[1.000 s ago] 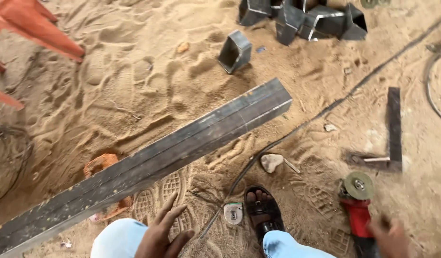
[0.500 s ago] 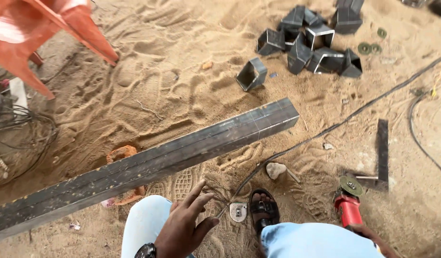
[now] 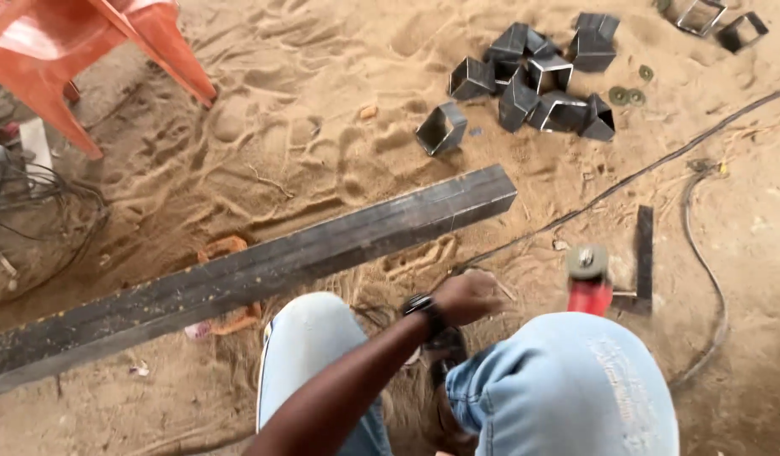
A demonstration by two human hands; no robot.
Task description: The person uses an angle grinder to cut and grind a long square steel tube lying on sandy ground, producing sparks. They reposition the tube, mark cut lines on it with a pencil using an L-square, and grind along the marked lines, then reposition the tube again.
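My left hand (image 3: 467,297), with a dark watch on the wrist, reaches between my knees in light blue jeans (image 3: 567,388). Its fingers curl down onto the sand just short of a long dark steel tube (image 3: 263,262); whether they hold anything is hidden. A red angle grinder (image 3: 588,285) stands to the right of the hand, disc end up. My right hand is out of view behind my right knee. A flat steel square (image 3: 644,253) lies beside the grinder.
Several short cut tube pieces (image 3: 546,80) are piled at the far right, one piece (image 3: 441,128) apart from them. A black cable (image 3: 652,169) crosses the sand. An orange plastic chair (image 3: 86,51) and tangled wires (image 3: 43,211) sit at the left.
My left hand left my knee, moved right and forward, and its spread fingers curled down onto the sand near the tube. The view shifted, so my right hand dropped out of sight.
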